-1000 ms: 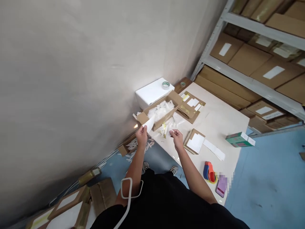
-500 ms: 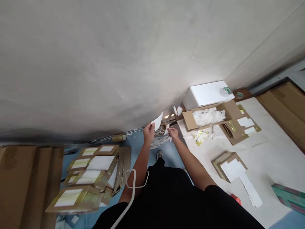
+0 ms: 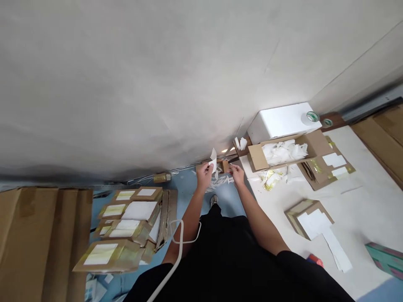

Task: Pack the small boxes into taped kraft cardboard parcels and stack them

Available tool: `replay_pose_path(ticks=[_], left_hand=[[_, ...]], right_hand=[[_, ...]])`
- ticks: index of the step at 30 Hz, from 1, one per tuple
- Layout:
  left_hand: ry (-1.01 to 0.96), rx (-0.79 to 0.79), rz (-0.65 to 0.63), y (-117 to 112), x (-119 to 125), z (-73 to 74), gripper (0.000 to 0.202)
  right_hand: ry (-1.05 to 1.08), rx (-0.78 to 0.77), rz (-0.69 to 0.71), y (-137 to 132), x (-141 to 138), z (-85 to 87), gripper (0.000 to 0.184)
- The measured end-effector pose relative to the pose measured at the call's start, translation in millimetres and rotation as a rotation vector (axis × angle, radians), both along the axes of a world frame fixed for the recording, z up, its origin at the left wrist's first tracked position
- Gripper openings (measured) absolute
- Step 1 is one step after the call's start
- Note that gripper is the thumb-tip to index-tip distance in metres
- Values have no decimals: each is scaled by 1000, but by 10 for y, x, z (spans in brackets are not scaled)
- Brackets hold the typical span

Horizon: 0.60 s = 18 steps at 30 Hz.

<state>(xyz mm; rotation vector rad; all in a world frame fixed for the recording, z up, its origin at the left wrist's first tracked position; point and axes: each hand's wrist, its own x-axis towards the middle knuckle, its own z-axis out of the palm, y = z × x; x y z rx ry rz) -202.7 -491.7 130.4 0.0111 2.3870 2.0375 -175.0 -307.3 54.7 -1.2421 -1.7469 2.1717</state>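
My left hand (image 3: 205, 177) is closed around a curled piece of white paper (image 3: 213, 164) that sticks up above the fingers. To its right, my right hand (image 3: 236, 173) has its fingers pinched together. Whatever is between those fingertips, if anything, is too small to make out. Below and between the hands, scraps of white paper (image 3: 218, 182) lie scattered on the blue floor. A small brown cardboard piece (image 3: 225, 166) shows just left of the right fingertips.
On the white table (image 3: 362, 205) at right are an open carton (image 3: 256, 156) of white scraps, a labelled cardboard box (image 3: 296, 224), a white foam box (image 3: 285, 119) and tape rolls (image 3: 312, 117). Labelled parcels (image 3: 108, 256) are stacked at left. A grey wall (image 3: 157, 84) rises ahead.
The white piece that was in my right hand no longer shows there, and that hand has moved farther from the left one. The paper in my left hand is now more curled.
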Motion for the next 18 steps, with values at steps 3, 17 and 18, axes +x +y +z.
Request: replay_pose_path(ticks=[3, 17, 18], left_hand=[[110, -58, -126, 352, 22, 41, 37], [578, -104, -686, 2283, 902, 148, 16], [602, -109, -715, 2437, 1017, 157, 16]], right_hand=[[146, 85, 2, 125, 222, 290, 35], [329, 179, -395, 1278, 1650, 1144, 50], [313, 173, -450, 1387, 1798, 1172, 50]])
